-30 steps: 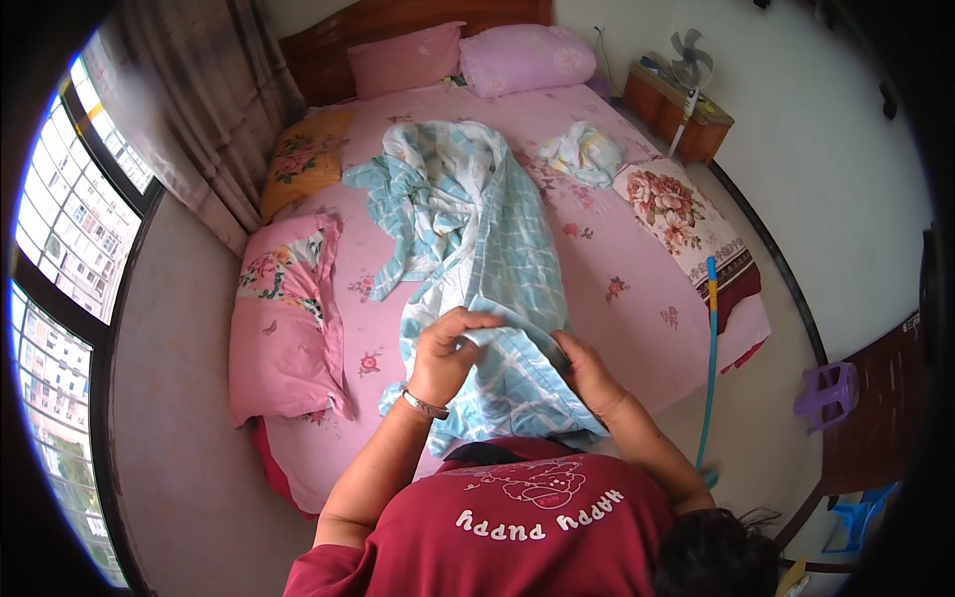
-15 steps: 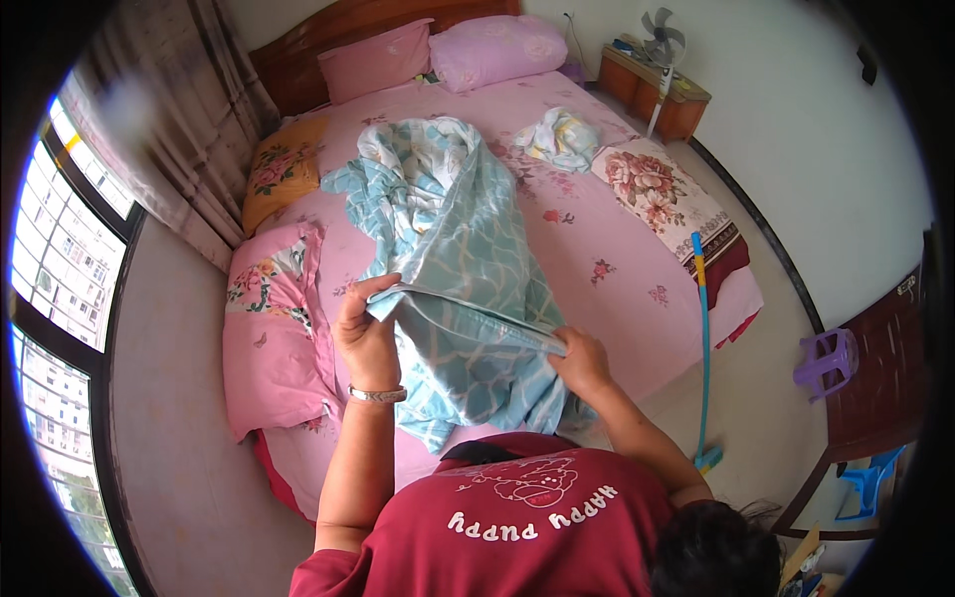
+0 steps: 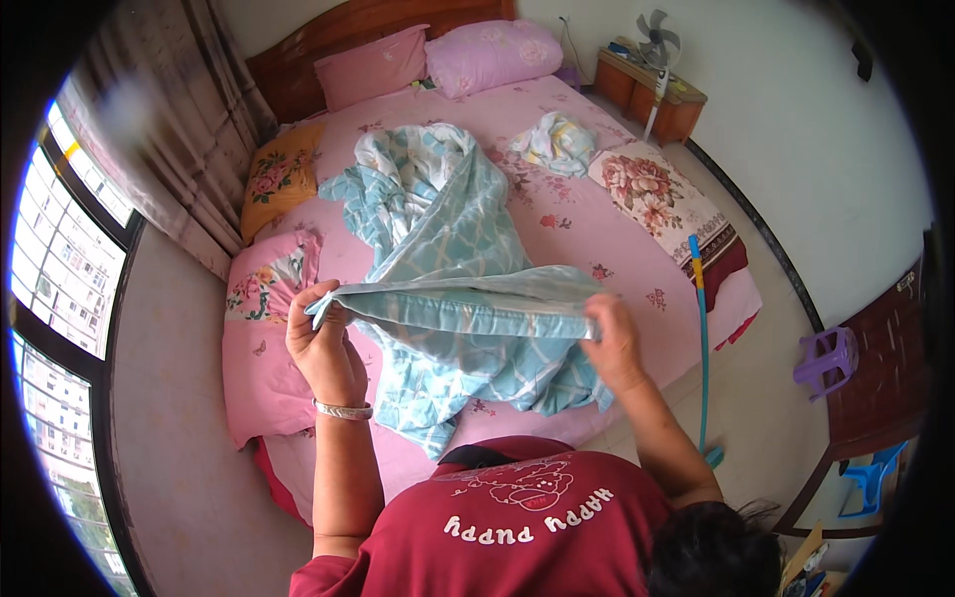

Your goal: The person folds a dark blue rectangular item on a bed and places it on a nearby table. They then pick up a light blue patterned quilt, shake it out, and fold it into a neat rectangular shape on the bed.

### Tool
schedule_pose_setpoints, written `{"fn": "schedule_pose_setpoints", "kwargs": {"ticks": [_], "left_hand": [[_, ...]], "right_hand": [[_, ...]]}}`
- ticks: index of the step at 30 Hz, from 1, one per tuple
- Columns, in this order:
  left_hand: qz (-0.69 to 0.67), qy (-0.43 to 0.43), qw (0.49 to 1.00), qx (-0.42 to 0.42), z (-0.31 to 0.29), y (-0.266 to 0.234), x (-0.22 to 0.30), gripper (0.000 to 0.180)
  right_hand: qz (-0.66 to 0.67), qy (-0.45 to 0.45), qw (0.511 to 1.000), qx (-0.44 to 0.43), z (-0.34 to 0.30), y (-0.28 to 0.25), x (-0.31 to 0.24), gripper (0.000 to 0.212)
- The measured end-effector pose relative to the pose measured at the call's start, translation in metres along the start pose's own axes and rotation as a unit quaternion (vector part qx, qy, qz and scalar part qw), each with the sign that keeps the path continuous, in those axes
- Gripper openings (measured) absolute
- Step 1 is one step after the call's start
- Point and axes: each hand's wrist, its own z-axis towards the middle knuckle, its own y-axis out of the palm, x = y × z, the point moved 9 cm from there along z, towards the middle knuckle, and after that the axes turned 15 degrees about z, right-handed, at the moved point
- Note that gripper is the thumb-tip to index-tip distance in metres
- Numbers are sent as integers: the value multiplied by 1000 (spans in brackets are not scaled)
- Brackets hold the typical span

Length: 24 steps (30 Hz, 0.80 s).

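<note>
A light blue duvet cover [image 3: 468, 224] with white wavy lines lies bunched over the middle of the bed, its pale inside or lining showing at the far end. Its near edge is raised and stretched between my two hands. My left hand [image 3: 323, 343], with a bracelet at the wrist, pinches one corner of that hemmed edge. Around the other end of the edge my right hand [image 3: 612, 338] is closed, slightly blurred. Below the lifted edge, more of the blue fabric hangs down to the near side of the bed.
The bed has a pink flowered sheet [image 3: 557, 259]. Pillows [image 3: 274, 338] line its left side, and a folded flowered blanket [image 3: 652, 189] lies at the right. A crumpled white cloth [image 3: 557, 142] sits farther back. A blue-handled broom [image 3: 704, 348] and a purple stool [image 3: 826, 363] stand at the right.
My hands have moved apart, the left one leftward and the right one rightward and up. The edge of the duvet cover between them is now wider and more level.
</note>
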Motion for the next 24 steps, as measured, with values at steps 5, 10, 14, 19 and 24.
{"fn": "schedule_pose_setpoints", "kwargs": {"ticks": [5,10,14,19,24], "left_hand": [[-11,3,1000,-25,1,11,7,24],[-10,-4,999,-32,0,18,14,28],[-11,9,998,-56,1,20,24,24],[-1,30,998,-59,0,18,33,16],[-20,46,997,-66,2,17,35,13]], "right_hand": [[21,-2,990,-136,-26,64,-13,20],[76,-8,965,-250,-30,106,-7,23],[48,17,975,-216,-11,105,-3,23],[26,-10,982,-185,12,105,-4,23],[59,5,992,-108,17,94,39,26]]}}
